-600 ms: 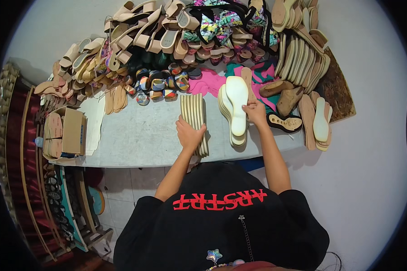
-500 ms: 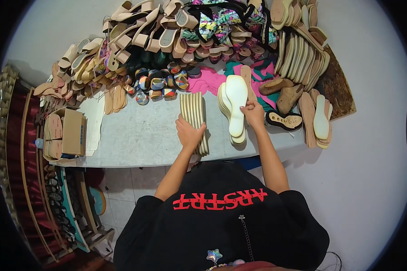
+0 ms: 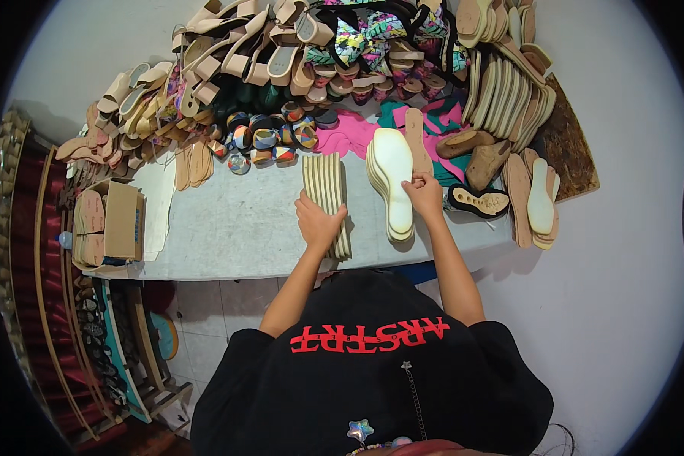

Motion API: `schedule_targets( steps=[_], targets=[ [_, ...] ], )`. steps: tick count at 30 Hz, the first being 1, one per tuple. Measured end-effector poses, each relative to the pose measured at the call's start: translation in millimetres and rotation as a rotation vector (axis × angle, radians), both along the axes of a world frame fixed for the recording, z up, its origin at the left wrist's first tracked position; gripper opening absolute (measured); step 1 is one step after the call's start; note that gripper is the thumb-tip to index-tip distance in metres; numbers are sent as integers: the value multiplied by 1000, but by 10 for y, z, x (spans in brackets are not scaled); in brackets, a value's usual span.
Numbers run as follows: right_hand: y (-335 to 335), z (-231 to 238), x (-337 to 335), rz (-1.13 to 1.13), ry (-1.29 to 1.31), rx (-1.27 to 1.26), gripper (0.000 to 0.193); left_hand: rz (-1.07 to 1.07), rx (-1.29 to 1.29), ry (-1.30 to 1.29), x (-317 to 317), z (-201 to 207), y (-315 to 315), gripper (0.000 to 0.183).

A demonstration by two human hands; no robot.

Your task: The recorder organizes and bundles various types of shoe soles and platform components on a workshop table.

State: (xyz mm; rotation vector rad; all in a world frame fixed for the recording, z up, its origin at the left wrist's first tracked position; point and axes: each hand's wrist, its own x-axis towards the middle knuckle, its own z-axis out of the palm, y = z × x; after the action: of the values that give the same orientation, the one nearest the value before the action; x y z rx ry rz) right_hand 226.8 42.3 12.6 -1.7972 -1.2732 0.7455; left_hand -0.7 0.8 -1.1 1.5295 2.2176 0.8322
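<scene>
Below, I see my left hand (image 3: 319, 224) pressing flat on a striped sole stack (image 3: 327, 197) on the table (image 3: 228, 228). My right hand (image 3: 424, 196) pinches the top white sole (image 3: 394, 178) just left of its grip, long axis pointing away.

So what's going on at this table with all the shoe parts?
A person is sorting shoe soles at a grey worktable. The left hand rests on a row of striped soles standing on edge, while the right hand grips the side of a stack of pale flat soles. Around them lie heaps of tan sandal soles, colourful patterned pieces and pink fabric, with a cardboard box at the left end of the table.
</scene>
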Motion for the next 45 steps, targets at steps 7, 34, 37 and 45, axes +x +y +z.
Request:
schedule_targets(
  steps=[7, 34, 37, 45],
  targets=[
    [382, -199, 309, -34, -238, 154, 27, 1, -8, 7, -9, -1, 8, 90],
    [1498, -209, 785, -40, -328, 171, 25, 15, 47, -86, -48, -69, 8, 88],
    [1362, 466, 640, -75, -274, 384, 23, 10, -15, -208, -112, -54, 16, 89],
    [477, 1134, -421, 249, -54, 514, 30, 53, -99, -253, -141, 125, 39, 89]
  ],
)
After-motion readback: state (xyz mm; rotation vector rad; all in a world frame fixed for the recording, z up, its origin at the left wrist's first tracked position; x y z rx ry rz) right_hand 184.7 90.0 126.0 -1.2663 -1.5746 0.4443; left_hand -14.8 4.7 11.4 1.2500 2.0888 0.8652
